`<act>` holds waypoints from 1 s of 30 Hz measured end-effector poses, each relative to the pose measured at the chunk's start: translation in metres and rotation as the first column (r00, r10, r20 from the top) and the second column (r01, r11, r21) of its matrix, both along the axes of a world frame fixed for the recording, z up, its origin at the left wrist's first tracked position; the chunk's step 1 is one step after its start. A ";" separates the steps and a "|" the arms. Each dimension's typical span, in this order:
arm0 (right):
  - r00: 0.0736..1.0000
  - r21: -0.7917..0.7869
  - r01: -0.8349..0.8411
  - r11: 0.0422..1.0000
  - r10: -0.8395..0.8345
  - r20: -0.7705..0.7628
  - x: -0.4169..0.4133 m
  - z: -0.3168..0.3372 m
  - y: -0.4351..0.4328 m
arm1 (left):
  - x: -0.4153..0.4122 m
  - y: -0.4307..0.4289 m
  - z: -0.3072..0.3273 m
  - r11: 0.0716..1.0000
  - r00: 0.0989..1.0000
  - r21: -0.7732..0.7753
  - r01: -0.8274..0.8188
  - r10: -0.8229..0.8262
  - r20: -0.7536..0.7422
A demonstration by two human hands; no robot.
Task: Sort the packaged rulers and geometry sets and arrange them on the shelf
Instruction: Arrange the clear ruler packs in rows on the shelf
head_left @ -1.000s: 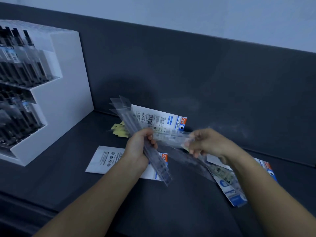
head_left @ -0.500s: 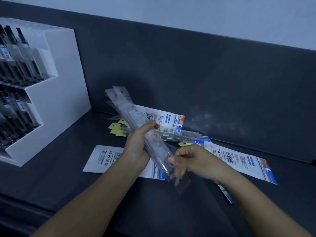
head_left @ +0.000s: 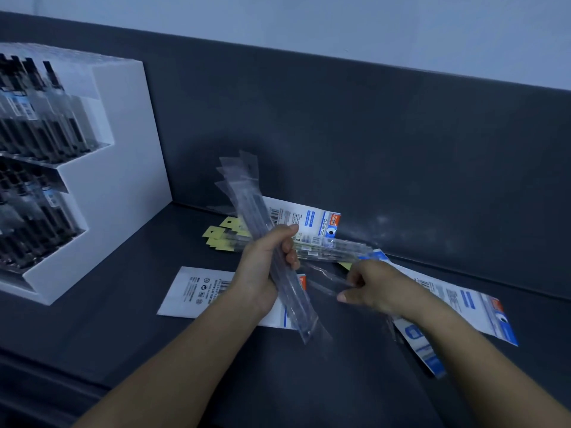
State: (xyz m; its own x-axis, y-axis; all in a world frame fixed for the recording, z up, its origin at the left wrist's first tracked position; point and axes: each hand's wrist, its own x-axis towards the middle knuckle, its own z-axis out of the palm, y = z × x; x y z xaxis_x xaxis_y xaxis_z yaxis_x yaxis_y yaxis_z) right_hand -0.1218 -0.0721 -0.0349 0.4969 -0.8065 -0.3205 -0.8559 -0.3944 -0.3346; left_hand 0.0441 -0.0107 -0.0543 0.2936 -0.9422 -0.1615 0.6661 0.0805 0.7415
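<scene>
The place looked like a stationery shop or its stockroom; a white tiered display stand (head_left: pixel 123 168) stood on a dark shelf (head_left: pixel 123 307) below a pale wall (head_left: pixel 309 20), its steps filled with upright rows of packaged items (head_left: pixel 46 118), too blurred to name; retail packs lay loose on the shelf: white-and-blue geometry sets (head_left: pixel 304 219) printed with barcodes, clear ruler sleeves (head_left: pixel 247 193) with hang holes, and some with yellow header cards (head_left: pixel 230 223).
</scene>
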 end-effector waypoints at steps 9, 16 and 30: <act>0.287 0.553 -0.067 0.830 -0.515 0.808 0.021 0.026 0.024 | 0.000 -0.001 -0.002 0.999 0.997 -0.007 0.037 -0.036 0.075; 0.628 -0.081 0.048 0.996 0.033 0.777 0.038 -0.009 0.036 | -0.001 0.006 0.006 0.992 0.995 -0.092 0.084 -0.079 0.057; 0.625 0.128 -0.155 0.980 -0.004 0.781 0.027 -0.017 0.047 | -0.013 0.019 0.020 0.982 0.995 -0.177 0.072 -0.083 -0.053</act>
